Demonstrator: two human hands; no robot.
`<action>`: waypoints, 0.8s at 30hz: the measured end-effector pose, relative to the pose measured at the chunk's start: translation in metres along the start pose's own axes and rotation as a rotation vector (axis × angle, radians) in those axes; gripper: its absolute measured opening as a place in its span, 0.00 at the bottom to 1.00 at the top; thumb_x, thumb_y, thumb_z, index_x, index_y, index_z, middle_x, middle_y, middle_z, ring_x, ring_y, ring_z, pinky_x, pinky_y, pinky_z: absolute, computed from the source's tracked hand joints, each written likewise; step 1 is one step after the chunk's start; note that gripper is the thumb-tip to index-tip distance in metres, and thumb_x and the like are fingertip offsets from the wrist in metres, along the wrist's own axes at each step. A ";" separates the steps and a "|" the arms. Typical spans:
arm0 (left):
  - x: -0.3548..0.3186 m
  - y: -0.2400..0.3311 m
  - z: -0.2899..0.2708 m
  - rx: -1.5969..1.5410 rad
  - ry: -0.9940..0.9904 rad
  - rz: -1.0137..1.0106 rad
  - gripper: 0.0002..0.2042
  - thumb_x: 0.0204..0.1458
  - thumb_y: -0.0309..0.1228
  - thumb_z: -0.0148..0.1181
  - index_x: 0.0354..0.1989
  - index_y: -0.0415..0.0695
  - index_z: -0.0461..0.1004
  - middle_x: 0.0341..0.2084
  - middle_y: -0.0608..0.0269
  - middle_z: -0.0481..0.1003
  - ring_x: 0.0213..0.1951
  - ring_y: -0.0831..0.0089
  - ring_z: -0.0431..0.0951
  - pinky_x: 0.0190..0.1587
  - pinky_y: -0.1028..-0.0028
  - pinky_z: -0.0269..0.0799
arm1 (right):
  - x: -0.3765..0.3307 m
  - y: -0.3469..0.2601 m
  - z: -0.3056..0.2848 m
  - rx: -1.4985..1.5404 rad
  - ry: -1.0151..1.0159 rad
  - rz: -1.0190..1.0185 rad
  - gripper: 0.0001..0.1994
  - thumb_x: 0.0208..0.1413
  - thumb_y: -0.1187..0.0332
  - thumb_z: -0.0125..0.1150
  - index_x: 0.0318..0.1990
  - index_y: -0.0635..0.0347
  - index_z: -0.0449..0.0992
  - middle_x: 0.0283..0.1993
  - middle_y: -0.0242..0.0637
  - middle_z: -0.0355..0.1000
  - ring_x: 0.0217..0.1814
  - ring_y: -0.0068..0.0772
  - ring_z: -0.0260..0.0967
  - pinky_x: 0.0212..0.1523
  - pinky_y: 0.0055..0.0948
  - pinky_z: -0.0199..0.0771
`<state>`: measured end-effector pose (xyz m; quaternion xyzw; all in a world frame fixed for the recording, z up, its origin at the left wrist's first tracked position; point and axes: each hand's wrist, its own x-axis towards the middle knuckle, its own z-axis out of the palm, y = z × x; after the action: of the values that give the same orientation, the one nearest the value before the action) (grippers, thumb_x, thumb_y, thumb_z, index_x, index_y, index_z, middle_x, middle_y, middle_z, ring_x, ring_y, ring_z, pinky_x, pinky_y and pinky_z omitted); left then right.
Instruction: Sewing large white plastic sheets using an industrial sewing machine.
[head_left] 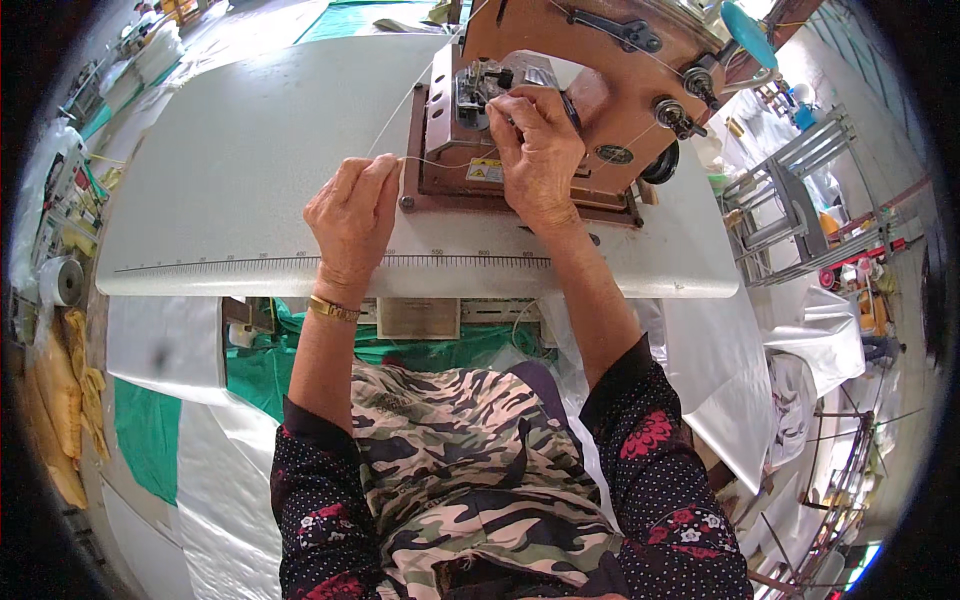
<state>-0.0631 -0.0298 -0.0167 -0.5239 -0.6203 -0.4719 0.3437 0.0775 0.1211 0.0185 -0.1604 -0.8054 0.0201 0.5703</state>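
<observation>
A brown industrial sewing machine [610, 100] stands at the back right of a pale sewing table [220, 160]. In front of the machine, to its left, my left hand [352, 212] pinches a white thread [432, 162] between thumb and fingers. That thread slackly spans the gap toward my right hand, and another length runs up from my left fingers to the machine's top. My right hand [540, 150] is at the needle area [480, 95], its thumb and fingertips pressed together; whatever sits between them is too small to make out.
A printed ruler scale [400, 262] runs along the table's near edge. Tension knobs [675, 115] and a turquoise disc [748, 36] stick out from the machine's right side. White and green sheeting [147, 440] hangs below the table. To the right stands a metal rack [800, 215].
</observation>
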 end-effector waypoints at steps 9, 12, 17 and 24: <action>-0.001 0.000 0.001 0.007 -0.002 0.016 0.05 0.49 0.28 0.66 0.33 0.48 0.77 0.24 0.69 0.73 0.23 0.74 0.76 0.24 0.75 0.71 | 0.000 0.000 0.001 -0.037 0.000 -0.001 0.07 0.48 0.70 0.66 0.36 0.56 0.79 0.40 0.33 0.71 0.36 0.38 0.73 0.36 0.37 0.69; -0.002 -0.003 0.002 -0.008 -0.001 0.020 0.05 0.49 0.27 0.67 0.34 0.48 0.78 0.26 0.69 0.75 0.21 0.77 0.75 0.22 0.77 0.69 | 0.001 -0.001 0.000 -0.033 -0.015 0.010 0.07 0.48 0.70 0.66 0.36 0.55 0.79 0.40 0.32 0.71 0.37 0.39 0.73 0.36 0.37 0.70; 0.000 -0.001 0.002 0.004 -0.004 0.028 0.06 0.48 0.27 0.67 0.34 0.48 0.78 0.26 0.68 0.75 0.21 0.77 0.75 0.22 0.77 0.69 | 0.002 0.001 0.001 -0.076 -0.029 -0.001 0.08 0.47 0.70 0.66 0.36 0.54 0.79 0.40 0.32 0.71 0.36 0.40 0.73 0.36 0.38 0.70; -0.004 -0.005 0.003 -0.001 -0.008 0.017 0.06 0.48 0.26 0.67 0.34 0.48 0.78 0.26 0.69 0.75 0.21 0.76 0.75 0.22 0.76 0.69 | 0.007 -0.007 -0.002 -0.072 -0.108 0.098 0.07 0.49 0.70 0.65 0.37 0.55 0.80 0.41 0.34 0.72 0.38 0.42 0.74 0.38 0.38 0.73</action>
<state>-0.0665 -0.0285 -0.0219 -0.5313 -0.6169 -0.4672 0.3448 0.0759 0.1161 0.0277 -0.2185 -0.8265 0.0276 0.5181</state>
